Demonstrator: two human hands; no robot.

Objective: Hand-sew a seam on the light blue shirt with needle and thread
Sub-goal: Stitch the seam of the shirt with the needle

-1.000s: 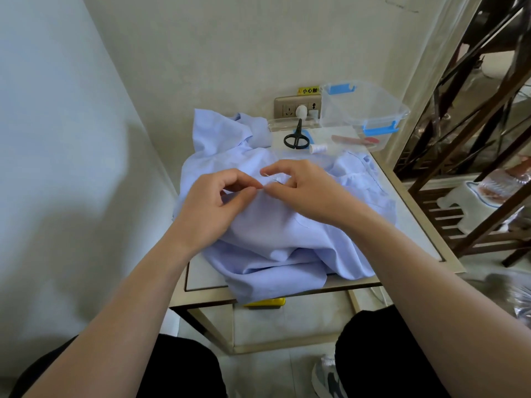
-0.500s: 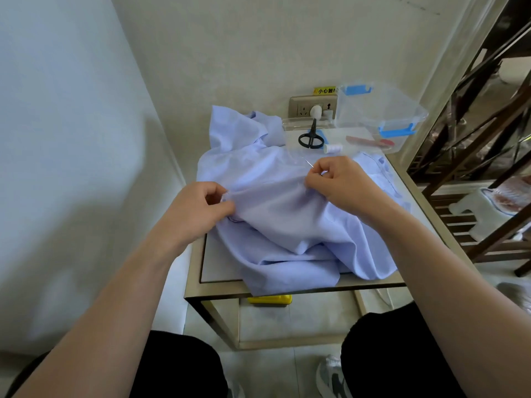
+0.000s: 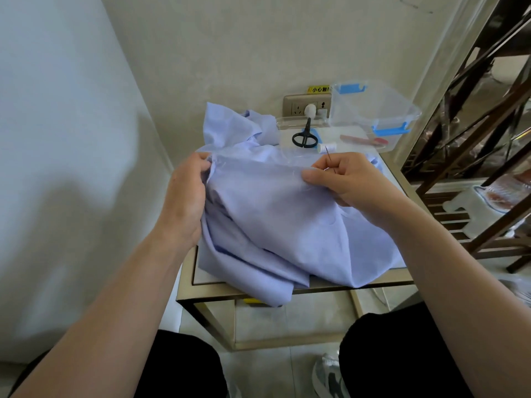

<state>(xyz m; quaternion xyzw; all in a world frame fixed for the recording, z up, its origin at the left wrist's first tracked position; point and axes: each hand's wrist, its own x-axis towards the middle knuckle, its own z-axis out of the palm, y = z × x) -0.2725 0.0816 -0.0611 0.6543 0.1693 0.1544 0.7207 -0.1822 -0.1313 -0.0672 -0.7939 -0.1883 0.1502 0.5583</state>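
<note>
We hold the shirt (image 3: pixel 287 225) between our left hand (image 3: pixel 184 196) and right hand (image 3: pixel 347 180), over the table (image 3: pixel 201 291). The needle (image 3: pixel 330 160) sticks up from the right hand. Behind that hand lie scissors (image 3: pixel 305 137) and spool (image 3: pixel 326 147); the box (image 3: pixel 376 110) stands behind them, rightward.

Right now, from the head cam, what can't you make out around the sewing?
Head view only:
Thread: too thin to trace from the needle in the right hand.
Left hand fingertips: hidden behind the shirt fold.
Stitches: too small, blurred.
Yellow object under the table: mostly covered by hanging shirt.
</note>
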